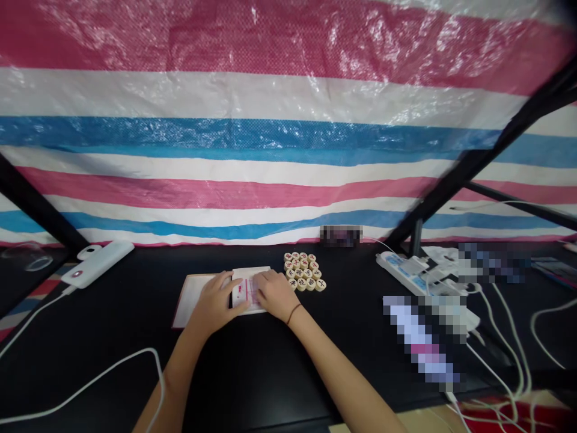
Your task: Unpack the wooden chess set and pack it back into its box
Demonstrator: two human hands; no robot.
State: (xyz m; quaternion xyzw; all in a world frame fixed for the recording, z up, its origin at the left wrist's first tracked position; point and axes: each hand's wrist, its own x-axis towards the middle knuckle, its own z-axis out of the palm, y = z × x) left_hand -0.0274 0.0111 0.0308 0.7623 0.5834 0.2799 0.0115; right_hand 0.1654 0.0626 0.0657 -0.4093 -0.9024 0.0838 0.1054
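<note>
A shallow white box (265, 269) lies on the black table with its cover (192, 294) folded out to the left. Inside the box is a white packet with red print (241, 293), looking like clear plastic on its right part. My left hand (216, 304) rests over the box's left side, thumb and fingers spread around the packet's left end. Bent fingers of my right hand (276, 293) press together on the packet's right end; their tips are partly hidden. Just right of that hand stand several round Chinese chess pieces (308, 273) in rows, red characters behind, dark ones in front.
A white power bank-like device (99, 264) with a cable lies at the left. To the right are a power strip (401, 270) with plugs, loose white cables (509, 337) and a blurred-out device (419, 343). Striped plastic sheeting (252, 144) hangs behind the table.
</note>
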